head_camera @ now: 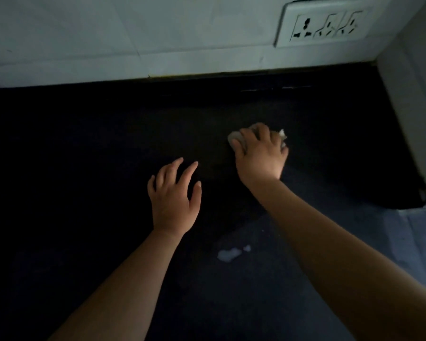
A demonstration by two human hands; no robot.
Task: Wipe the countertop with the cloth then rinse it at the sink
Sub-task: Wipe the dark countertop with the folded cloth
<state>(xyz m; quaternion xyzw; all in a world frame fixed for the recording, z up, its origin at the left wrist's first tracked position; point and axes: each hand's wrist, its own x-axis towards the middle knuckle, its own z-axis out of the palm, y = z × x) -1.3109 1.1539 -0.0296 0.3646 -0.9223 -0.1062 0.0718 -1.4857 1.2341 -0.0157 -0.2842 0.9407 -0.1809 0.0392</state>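
The right hand [260,153] lies palm-down on a small, pale, crumpled cloth [235,138], fingers curled over it and pressing it flat to the dark, matte stone table [84,143]. That grip suits wiping: the palm's weight keeps the fabric in contact, and the bent fingers stop it slipping out. The cloth sits toward the table's back right corner, nearer the back edge than the front, well short of the pale tiled wall [108,40] and the white socket plate [330,23] set in it.

The left hand [175,193] is empty, fingers spread and open, resting on or just above the surface nearer the front edge; it looks to be bracing the body while the other arm reaches, though actual contact cannot be confirmed in this dim light.

Only two bits of cloth show, one past the fingertips on the left and a tuft on the right, so its long axis seems to run roughly parallel to the back edge, across the line of the forearm.

A small pale wet patch [229,254] remains near the front edge, between the two forearms. No sink is in view, so rinsing is not yet at hand.
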